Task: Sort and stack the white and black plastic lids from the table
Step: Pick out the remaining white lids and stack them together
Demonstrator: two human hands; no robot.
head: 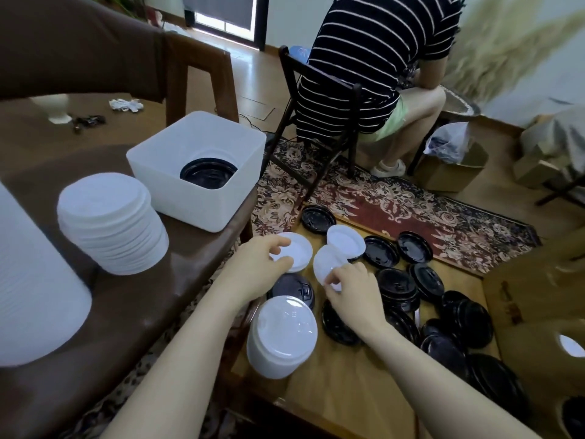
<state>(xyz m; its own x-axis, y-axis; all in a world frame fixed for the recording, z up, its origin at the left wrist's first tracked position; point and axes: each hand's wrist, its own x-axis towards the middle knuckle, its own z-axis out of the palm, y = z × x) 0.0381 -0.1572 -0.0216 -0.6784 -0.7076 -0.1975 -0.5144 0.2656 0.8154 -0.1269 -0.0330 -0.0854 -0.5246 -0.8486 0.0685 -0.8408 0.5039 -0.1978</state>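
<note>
You are midway through gathering the white ones, so finish both picks cleanly before you reach for anything dark. Your left hand (262, 264) curls over the near rim of a white lid (296, 253) lying flat at the table's (342, 384) far left edge, thumb and fingertips pinching that rim, while your right hand (351, 288) pinches the lower edge of a second white lid (326, 264) that stands tilted up off the wood. A third white lid (345, 241) leans just behind it, touching or nearly so; I cannot tell which. Lift the tilted lid clear of that neighbour first, so the two do not drag together, then nest it onto the one under your left hand with rims lined up and the same face up. Keep the pinch light: these thin plastic rims probably flex and may pop out of a hard squeeze. Then drop the pair on the short white stack (281, 334) standing close to your left forearm, or carry them to the taller white stack (110, 223) on the brown seat (142, 312) beside the white bin (196, 172), which already holds black lids (207, 172). The loose black lids (443, 312) lie scattered to the right of your right hand and under its wrist; one more sits beneath your left wrist, so raise your hands straight up to avoid sweeping them.
</note>
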